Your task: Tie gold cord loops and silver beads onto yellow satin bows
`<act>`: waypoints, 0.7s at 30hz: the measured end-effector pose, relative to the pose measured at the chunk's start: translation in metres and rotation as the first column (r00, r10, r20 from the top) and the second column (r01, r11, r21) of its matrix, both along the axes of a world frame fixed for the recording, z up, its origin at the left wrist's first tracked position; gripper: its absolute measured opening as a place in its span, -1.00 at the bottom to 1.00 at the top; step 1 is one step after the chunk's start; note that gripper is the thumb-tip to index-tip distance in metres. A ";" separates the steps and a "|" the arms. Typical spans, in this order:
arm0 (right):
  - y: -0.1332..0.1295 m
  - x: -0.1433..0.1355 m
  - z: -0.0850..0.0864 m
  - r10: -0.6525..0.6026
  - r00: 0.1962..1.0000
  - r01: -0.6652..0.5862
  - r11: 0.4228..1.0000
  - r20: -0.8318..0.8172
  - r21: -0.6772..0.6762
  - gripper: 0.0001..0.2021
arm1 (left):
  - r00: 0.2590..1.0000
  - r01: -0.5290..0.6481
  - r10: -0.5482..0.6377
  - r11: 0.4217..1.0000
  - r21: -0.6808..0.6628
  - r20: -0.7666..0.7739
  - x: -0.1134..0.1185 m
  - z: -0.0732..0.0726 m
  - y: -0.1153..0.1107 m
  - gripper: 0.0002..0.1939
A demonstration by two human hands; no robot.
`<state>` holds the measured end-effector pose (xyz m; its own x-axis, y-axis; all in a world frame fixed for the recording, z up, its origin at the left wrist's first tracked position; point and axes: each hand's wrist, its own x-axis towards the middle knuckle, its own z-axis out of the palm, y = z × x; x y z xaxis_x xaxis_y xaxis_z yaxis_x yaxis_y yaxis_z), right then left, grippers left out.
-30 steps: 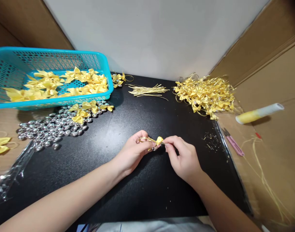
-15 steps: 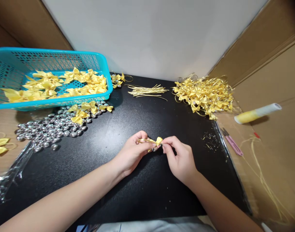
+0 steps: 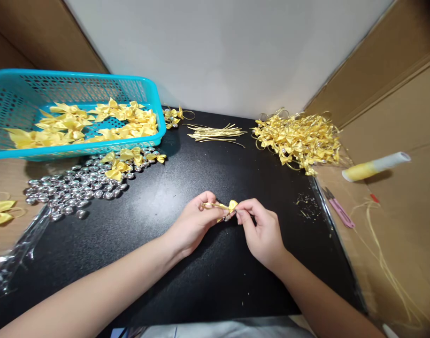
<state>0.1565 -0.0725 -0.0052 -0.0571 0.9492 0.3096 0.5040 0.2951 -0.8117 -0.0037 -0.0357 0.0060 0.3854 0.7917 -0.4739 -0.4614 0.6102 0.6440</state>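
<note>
My left hand [image 3: 193, 224] is closed in a pinch on a small yellow ribbon bow [image 3: 232, 205] with a gold cord loop [image 3: 208, 205] rising over the fingers. Beneath the bow a silver bead [image 3: 226, 218] partly shows. My right hand [image 3: 263, 234] pinches thumb and forefinger together at the bow's right side, on what looks like a thin cord end; the fingertips hide most of it. Both hands are just above the black table [image 3: 201, 281].
At left, a turquoise basket [image 3: 105, 144] contains yellow bows, with silver beads [image 3: 69, 192] in front. Gold cord lengths [image 3: 217, 133] lie at the back, beside a heap of finished-looking bows [image 3: 297, 138]. Pink-handled snips [image 3: 341, 212] and a yellow-white tube [image 3: 375, 166] are at right.
Both hands keep their pinch on the bow in nearly the same place. The whole view has shifted very slightly.
</note>
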 end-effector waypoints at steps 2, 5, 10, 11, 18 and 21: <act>0.000 0.001 0.001 0.000 1.000 0.000 1.000 0.016 0.009 -0.87 | 1.000 -0.006 0.006 1.000 0.001 -0.006 0.000 0.000 0.000 -0.62; 0.000 0.000 0.001 -0.004 1.000 0.004 1.000 0.007 -0.001 -0.88 | 1.000 -0.011 0.011 1.000 0.002 -0.021 0.000 0.000 -0.001 -0.61; -0.001 -0.004 -0.003 -0.015 0.996 0.008 0.997 -0.093 -0.074 -0.88 | 1.000 -0.008 0.008 1.000 0.004 -0.027 0.001 0.002 -0.002 -0.61; -0.001 -0.005 -0.004 -0.021 0.993 0.010 0.996 -0.118 -0.093 -0.88 | 1.000 -0.008 0.008 1.000 0.006 -0.030 0.001 0.002 -0.002 -0.61; 0.001 -0.003 -0.002 -0.004 0.989 -0.013 0.993 -0.146 -0.119 -0.88 | 1.000 -0.015 0.016 0.999 0.030 -0.021 0.000 0.001 -0.001 -0.64; 0.003 0.002 0.003 0.031 0.999 -0.031 0.999 -0.012 -0.036 -0.87 | 1.000 -0.006 0.006 1.000 0.029 -0.009 0.000 0.001 -0.001 -0.65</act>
<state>0.1588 -0.0691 -0.0018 -0.0835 0.9576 0.2759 0.4858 0.2808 -0.8277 -0.0041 -0.0369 0.0066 0.3765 0.8074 -0.4544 -0.4594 0.5886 0.6652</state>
